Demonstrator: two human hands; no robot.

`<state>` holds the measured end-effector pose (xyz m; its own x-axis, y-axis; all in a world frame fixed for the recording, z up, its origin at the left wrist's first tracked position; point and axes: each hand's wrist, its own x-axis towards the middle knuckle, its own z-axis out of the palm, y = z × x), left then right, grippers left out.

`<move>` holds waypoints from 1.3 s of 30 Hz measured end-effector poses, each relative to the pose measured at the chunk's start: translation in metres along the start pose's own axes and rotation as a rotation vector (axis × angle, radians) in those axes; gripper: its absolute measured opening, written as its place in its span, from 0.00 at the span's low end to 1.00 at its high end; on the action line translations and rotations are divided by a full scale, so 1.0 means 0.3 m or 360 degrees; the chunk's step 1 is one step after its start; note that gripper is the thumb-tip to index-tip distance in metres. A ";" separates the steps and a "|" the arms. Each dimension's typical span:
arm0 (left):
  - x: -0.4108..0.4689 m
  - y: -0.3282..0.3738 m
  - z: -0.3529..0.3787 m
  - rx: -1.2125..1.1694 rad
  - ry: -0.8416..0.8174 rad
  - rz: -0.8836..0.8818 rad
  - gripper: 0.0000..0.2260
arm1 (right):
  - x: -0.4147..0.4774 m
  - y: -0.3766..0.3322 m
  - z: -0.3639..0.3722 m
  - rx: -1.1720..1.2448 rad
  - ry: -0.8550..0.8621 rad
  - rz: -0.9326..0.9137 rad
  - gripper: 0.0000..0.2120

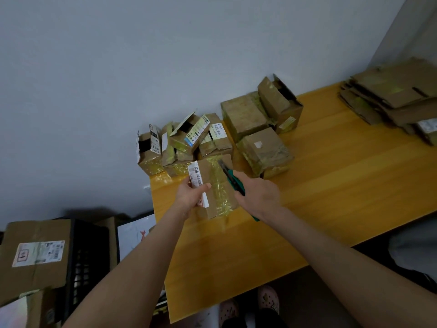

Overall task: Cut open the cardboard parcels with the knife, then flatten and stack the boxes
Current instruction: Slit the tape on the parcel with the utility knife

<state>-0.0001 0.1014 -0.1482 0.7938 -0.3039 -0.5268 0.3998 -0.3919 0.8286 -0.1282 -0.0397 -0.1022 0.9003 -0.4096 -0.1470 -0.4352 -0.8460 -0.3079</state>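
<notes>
Steadily draw utility knife (231, 178), clenched in right hand (259, 195), along taped parcel (210, 176), away from left hand (189, 197) gripping its labelled edge.

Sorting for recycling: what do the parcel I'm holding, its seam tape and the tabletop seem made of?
Parcel: brown matte cardboard, creased at edges. Seam tape: glossy clear plastic, yellowish glints. Tabletop: probably wood or laminate, smooth yellow, faint grain.

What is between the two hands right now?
The head view shows the small taped parcel there. The left hand grips its labelled side, and the right hand holds the knife with the blade over its tape.
</notes>
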 end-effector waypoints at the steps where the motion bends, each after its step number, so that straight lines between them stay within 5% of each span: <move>1: -0.001 0.000 0.001 0.0008 0.0005 0.0000 0.24 | 0.001 -0.003 0.001 -0.0031 0.0005 -0.0010 0.26; 29: 0.015 -0.012 0.033 0.0083 0.0148 0.0044 0.23 | -0.047 -0.003 -0.001 -0.0397 -0.0453 -0.0166 0.22; 39: 0.018 -0.007 0.039 -0.0032 0.0184 -0.0030 0.13 | -0.035 0.084 -0.055 -0.0028 -0.0529 -0.0108 0.28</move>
<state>-0.0021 0.0905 -0.1551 0.8332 -0.1944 -0.5177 0.4231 -0.3786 0.8232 -0.1488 -0.0623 -0.0928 0.8773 -0.2210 -0.4261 -0.3716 -0.8746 -0.3116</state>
